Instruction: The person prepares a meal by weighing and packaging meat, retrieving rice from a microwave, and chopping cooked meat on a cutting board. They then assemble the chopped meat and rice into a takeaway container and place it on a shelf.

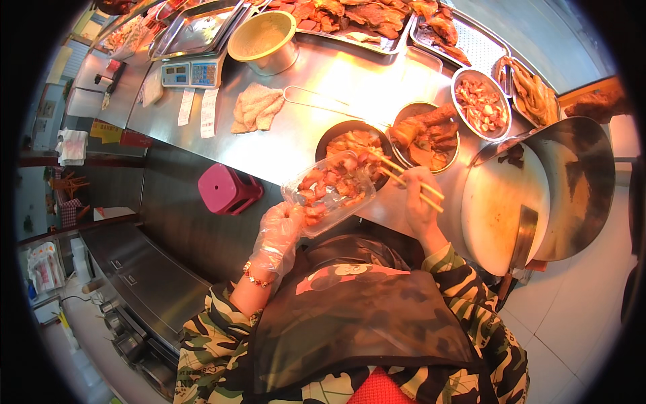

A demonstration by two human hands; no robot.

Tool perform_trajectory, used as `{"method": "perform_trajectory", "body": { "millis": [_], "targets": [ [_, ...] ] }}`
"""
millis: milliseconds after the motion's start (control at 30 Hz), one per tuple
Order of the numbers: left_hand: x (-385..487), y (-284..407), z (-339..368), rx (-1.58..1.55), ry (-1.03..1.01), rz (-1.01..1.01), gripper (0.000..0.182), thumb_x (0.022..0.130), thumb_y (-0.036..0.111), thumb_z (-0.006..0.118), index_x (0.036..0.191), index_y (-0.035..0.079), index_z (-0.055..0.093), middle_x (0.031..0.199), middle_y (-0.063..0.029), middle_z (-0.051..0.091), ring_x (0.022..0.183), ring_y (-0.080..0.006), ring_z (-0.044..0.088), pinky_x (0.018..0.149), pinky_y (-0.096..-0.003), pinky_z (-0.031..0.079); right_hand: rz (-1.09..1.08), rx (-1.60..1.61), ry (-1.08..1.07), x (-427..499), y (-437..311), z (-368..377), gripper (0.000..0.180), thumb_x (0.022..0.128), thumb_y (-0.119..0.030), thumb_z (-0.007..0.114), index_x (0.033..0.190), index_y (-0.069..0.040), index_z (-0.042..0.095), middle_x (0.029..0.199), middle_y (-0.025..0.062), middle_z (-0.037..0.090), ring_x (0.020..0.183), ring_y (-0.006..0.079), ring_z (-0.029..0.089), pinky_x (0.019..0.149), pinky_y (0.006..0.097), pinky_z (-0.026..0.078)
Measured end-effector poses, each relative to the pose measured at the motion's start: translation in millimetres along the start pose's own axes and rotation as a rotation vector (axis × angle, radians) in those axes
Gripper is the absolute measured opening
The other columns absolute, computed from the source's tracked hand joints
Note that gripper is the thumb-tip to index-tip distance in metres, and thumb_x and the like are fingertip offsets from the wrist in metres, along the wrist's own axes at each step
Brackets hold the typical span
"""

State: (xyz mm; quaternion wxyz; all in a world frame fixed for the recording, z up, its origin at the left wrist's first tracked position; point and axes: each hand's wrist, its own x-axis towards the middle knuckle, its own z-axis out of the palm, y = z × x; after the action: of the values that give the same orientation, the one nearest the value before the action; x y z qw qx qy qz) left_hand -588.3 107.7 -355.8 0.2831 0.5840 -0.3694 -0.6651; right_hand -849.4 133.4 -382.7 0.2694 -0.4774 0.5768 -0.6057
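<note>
My left hand (278,232), in a clear plastic glove, grips the near left corner of a transparent plastic food box (353,211). Pieces of cooked meat (323,187) lie inside it, and the box is tilted over the near edge of the steel counter. My bare right hand (422,194) holds a pair of wooden chopsticks (429,198). Their tips reach to the meat in a dark bowl (327,135), at the far side of the box, which partly hides the bowl. Right of that bowl stands a steel bowl (456,151) with larger browned meat pieces.
A cleaver (526,235) lies on a round chopping board (487,202) at right, behind it a curved metal guard (588,202). Farther back are a white-rimmed bowl (506,121), meat trays (393,48), a steel pot (277,63), a folded cloth (257,107) and a scale (192,74). A pink stool (219,187) stands left.
</note>
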Motion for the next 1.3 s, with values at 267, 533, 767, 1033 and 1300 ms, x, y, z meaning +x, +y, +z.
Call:
{"method": "perform_trajectory", "body": {
  "millis": [267, 533, 767, 1033, 1300],
  "targets": [
    [-6.9, 3.0, -24.6, 0.128, 0.099, 0.076, 0.017, 0.089, 0.016, 0.057, 0.080, 0.002, 0.061, 0.071, 0.0010, 0.057, 0.058, -0.0050, 0.044, 0.052, -0.0221, 0.035, 0.163, -0.053, -0.041, 5.1, 32.4, -15.5, 0.023, 0.098, -0.018, 0.046, 0.089, 0.002, 0.053, 0.080, 0.0080, 0.056, 0.069, 0.0151, 0.063, 0.061, 0.0257, 0.052],
    [-25.4, 9.5, -30.5, -0.011, 0.116, 0.037, 0.018, 0.089, 0.016, 0.054, 0.087, -0.001, 0.061, 0.083, -0.0045, 0.063, 0.073, -0.0097, 0.055, 0.070, -0.0228, 0.043, 0.107, -0.062, -0.206, -17.3, 11.9, -10.0, 0.018, 0.092, -0.010, 0.052, 0.079, 0.000, 0.056, 0.071, 0.0091, 0.056, 0.061, 0.0160, 0.056, 0.058, 0.0268, 0.045],
    [-26.6, 1.3, -40.4, -0.072, 0.135, 0.015, 0.011, 0.084, 0.009, 0.053, 0.086, 0.000, 0.060, 0.086, -0.0053, 0.064, 0.074, -0.0100, 0.055, 0.070, -0.0225, 0.044, 0.159, -0.102, -0.269, 0.8, 1.8, -22.0, 0.015, 0.091, -0.011, 0.054, 0.082, 0.001, 0.059, 0.073, 0.0085, 0.056, 0.063, 0.0153, 0.056, 0.059, 0.0264, 0.044],
    [-29.2, 0.2, -36.8, -0.096, 0.153, 0.046, 0.014, 0.089, 0.015, 0.054, 0.083, 0.003, 0.057, 0.078, -0.0007, 0.057, 0.069, -0.0077, 0.049, 0.066, -0.0219, 0.040, 0.033, -0.115, -0.283, 8.8, -5.4, -9.3, 0.013, 0.090, -0.009, 0.055, 0.083, 0.001, 0.059, 0.073, 0.0084, 0.056, 0.063, 0.0147, 0.057, 0.057, 0.0269, 0.044],
    [-32.9, 2.9, -34.0, -0.106, 0.181, 0.032, 0.014, 0.091, 0.016, 0.054, 0.082, 0.005, 0.057, 0.074, 0.0019, 0.055, 0.066, -0.0061, 0.047, 0.063, -0.0214, 0.039, 0.111, -0.228, -0.270, 14.1, -23.3, -18.3, 0.010, 0.089, -0.010, 0.057, 0.085, -0.001, 0.059, 0.072, 0.0078, 0.056, 0.062, 0.0162, 0.057, 0.057, 0.0283, 0.044]
  ]
}}
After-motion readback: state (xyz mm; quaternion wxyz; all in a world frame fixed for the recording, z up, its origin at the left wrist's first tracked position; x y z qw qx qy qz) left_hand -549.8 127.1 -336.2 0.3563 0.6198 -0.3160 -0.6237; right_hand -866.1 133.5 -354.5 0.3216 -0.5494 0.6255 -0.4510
